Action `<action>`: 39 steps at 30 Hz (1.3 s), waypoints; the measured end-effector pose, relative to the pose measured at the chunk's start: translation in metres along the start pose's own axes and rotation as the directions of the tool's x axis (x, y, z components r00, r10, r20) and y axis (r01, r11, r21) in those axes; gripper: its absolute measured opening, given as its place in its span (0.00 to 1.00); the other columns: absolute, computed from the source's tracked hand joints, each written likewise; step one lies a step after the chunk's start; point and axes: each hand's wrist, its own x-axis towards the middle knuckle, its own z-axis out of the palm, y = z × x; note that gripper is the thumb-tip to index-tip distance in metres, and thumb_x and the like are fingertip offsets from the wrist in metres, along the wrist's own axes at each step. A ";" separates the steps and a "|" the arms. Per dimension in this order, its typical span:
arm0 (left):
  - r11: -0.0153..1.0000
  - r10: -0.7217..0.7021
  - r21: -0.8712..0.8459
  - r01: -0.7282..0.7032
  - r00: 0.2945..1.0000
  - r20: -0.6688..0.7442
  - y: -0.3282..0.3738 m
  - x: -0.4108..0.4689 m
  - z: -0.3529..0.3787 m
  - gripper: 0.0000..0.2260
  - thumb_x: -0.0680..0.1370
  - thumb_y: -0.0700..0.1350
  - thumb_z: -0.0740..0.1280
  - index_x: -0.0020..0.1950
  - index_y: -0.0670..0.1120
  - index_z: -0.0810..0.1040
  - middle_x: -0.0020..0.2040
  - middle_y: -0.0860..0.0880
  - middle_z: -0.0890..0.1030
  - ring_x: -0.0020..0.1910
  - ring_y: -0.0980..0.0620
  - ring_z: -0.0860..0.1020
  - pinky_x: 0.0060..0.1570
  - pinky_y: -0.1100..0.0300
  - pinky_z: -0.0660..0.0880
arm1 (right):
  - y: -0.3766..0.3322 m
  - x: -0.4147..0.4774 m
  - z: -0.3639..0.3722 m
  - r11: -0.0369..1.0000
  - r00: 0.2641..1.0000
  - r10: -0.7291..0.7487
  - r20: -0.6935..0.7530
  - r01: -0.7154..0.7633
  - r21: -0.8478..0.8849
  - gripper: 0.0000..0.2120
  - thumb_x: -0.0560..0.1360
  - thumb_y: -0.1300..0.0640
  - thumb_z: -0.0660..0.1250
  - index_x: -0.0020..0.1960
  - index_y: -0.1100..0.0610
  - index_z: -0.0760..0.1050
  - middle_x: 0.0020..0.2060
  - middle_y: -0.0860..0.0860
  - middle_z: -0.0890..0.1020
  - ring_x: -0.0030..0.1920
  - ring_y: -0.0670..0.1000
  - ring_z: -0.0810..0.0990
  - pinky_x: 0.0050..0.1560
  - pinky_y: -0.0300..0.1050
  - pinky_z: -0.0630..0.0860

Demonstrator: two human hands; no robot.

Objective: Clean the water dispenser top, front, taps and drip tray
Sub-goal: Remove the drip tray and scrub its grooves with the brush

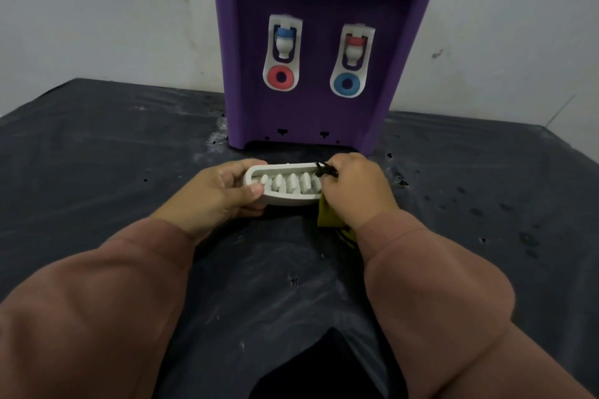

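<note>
**Drip Tray Detached and Held for Wiping**

The drip tray (288, 201) was off the water dispenser (324, 113) and held just above the dark table cover (97, 155), in front of the dispenser's base and apart from it. Its long axis ran left to right across the view, parallel to the dispenser's front.

The left hand (223, 191) gripped the tray's left end. The thumb lay over the near rim and onto the grille, and the fingers curled round the far side. The right hand (356, 191) was closed on a yellow-green cloth (326, 216) at the tray's right end. A dark frayed piece of the cloth showed above the knuckles, touching the far rim. The right fingertips were hidden beneath the hand, so their contact with the grille could not be confirmed.

The uncovered grille lay to the left of the right hand, between the two hands. The next stroke would therefore likely run leftward along the long axis, towards the left thumb.

The tray was white, shallow and round-ended, with a row of raised oblong bars inside. No dirt could be seen on it at this resolution.

Behind it, the purple dispenser stood upright against the wall. The blue tap (285, 42) and red tap (356, 50) sat in its recessed front. Two small slots at its base probably receive the tray.
</note>
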 end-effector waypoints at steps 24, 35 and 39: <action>0.994 -0.037 0.105 0.036 0.999 0.010 0.005 0.003 -0.016 0.16 0.77 0.35 0.62 0.64 0.43 0.74 0.54 0.39 0.79 0.44 0.46 0.78 0.44 0.59 0.80 | 0.003 0.001 0.002 0.998 0.998 -0.063 0.022 0.064 -0.018 0.08 0.73 0.59 0.63 0.48 0.60 0.78 0.42 0.53 0.73 0.45 0.54 0.74 0.41 0.40 0.64; 0.993 -0.051 0.107 0.044 0.997 0.066 0.001 0.005 -0.016 0.22 0.69 0.39 0.68 0.64 0.42 0.73 0.54 0.38 0.78 0.45 0.45 0.77 0.43 0.59 0.80 | 0.006 -0.001 0.006 0.997 0.997 -0.072 -0.024 0.072 -0.015 0.08 0.73 0.58 0.63 0.48 0.61 0.78 0.45 0.55 0.77 0.46 0.53 0.75 0.41 0.39 0.64; 0.993 -0.045 0.117 0.035 0.995 0.089 0.003 0.004 -0.015 0.22 0.68 0.41 0.67 0.63 0.43 0.75 0.55 0.36 0.79 0.47 0.43 0.77 0.43 0.59 0.80 | 0.003 -0.001 0.007 0.998 0.993 -0.035 -0.114 0.040 0.042 0.10 0.75 0.57 0.62 0.52 0.60 0.77 0.46 0.54 0.76 0.44 0.51 0.74 0.40 0.37 0.63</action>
